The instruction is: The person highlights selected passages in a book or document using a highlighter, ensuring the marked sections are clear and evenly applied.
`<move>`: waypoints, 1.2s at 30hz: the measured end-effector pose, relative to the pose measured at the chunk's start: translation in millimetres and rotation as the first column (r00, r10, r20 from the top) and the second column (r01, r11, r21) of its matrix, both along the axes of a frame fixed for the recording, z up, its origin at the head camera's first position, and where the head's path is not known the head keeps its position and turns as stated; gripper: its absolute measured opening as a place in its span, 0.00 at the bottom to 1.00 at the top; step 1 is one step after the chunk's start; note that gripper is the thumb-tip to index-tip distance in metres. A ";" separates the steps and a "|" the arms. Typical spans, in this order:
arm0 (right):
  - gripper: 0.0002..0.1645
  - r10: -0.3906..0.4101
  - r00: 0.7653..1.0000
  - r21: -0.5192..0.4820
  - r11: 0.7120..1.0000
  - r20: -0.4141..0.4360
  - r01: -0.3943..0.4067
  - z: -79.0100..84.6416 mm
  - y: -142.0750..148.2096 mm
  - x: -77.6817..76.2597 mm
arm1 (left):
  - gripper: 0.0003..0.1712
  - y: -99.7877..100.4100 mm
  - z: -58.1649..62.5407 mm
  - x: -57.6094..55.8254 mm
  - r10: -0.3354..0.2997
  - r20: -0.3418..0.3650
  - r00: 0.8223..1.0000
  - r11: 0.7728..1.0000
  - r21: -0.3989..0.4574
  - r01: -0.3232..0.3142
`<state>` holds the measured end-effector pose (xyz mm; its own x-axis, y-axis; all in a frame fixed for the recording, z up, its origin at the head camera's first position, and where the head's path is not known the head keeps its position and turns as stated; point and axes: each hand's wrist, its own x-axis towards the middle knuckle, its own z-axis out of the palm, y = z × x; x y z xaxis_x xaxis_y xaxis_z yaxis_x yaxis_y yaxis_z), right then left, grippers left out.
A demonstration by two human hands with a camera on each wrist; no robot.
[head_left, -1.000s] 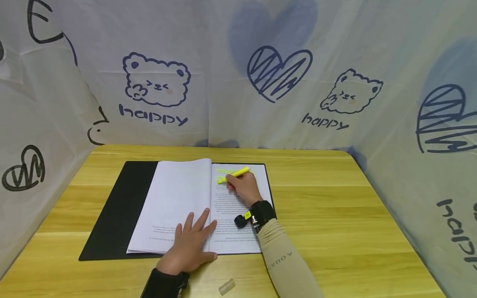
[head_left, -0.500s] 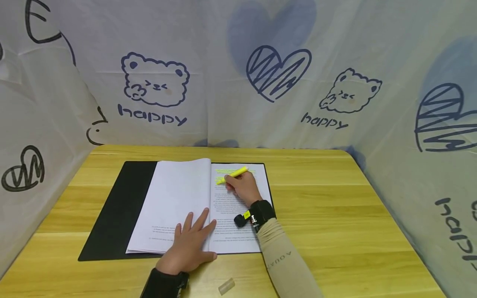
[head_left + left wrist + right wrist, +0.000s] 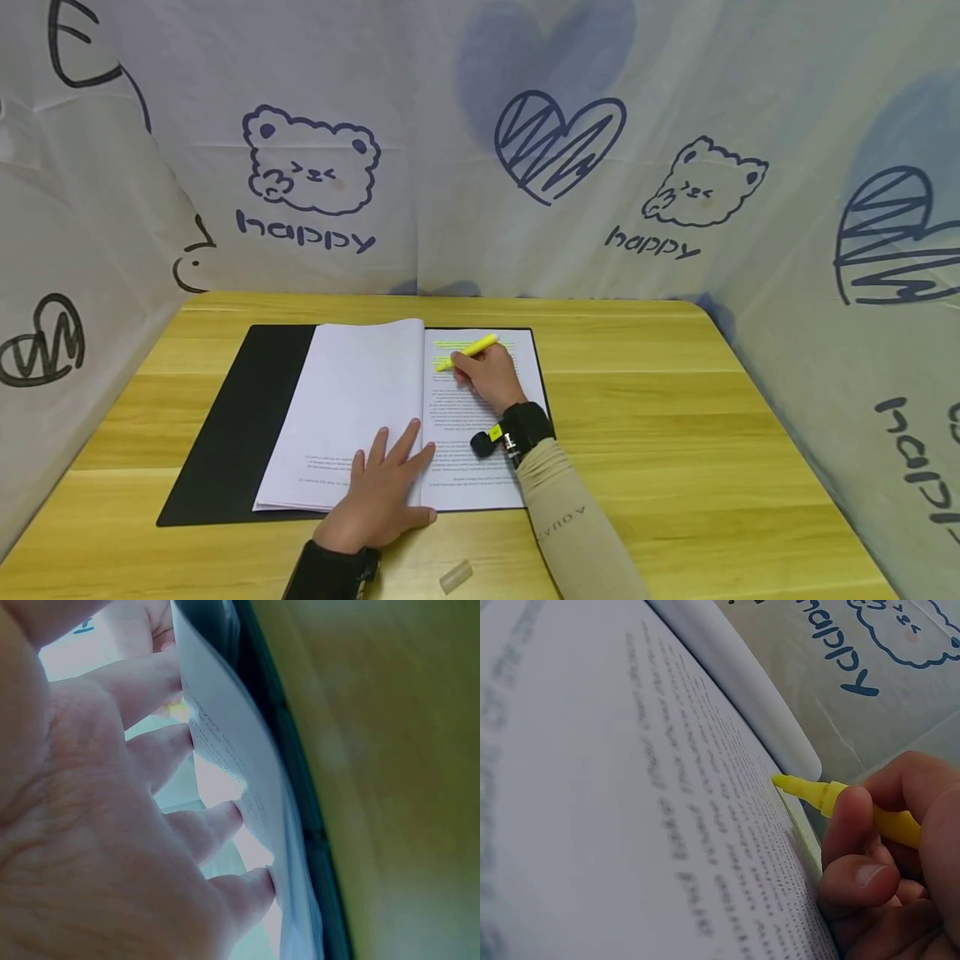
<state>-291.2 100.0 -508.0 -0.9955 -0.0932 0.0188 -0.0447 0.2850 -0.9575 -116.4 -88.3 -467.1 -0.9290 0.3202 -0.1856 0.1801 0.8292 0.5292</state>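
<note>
An open black folder (image 3: 225, 425) of printed pages lies on the wooden table. My right hand (image 3: 491, 377) pinches a yellow highlighter (image 3: 480, 344) over the upper part of the right page (image 3: 480, 467). In the right wrist view the highlighter's tip (image 3: 778, 780) is right at a line of print near the inner margin. Several lines above it carry yellow marks (image 3: 450, 344). My left hand (image 3: 382, 492) rests spread across the lower inner corner of the left pages (image 3: 352, 375), its fingertips (image 3: 259, 881) touching the paper in the left wrist view.
A small translucent cap (image 3: 456, 577) lies on the table (image 3: 660, 433) near its front edge, right of my left wrist. White cloth (image 3: 435, 208) printed with bears and hearts hangs behind the table and along both sides.
Over the first half second the highlighter's upper end shifts slightly left. My left hand stays spread on the pages, and the cap lies where it was.
</note>
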 end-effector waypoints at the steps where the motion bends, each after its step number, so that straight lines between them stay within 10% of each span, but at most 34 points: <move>1: 0.17 0.000 1.000 0.002 1.000 0.000 0.000 0.3 0.0 -0.1 | 0.49 0.0 0.0 -0.1 0.000 0.000 1.000 1.000 -0.001 0.000; 36: 0.16 -0.046 0.999 0.100 0.994 -0.018 0.048 4.0 2.1 -1.2 | 0.48 2.3 -0.2 1.2 0.004 0.007 1.000 1.000 -0.009 -0.004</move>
<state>-292.4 102.0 -503.9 -0.9984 -0.0485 0.0275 -0.0440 0.3818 -0.9232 -115.2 -85.9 -467.3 -0.9289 0.3147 -0.1954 0.1729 0.8347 0.5229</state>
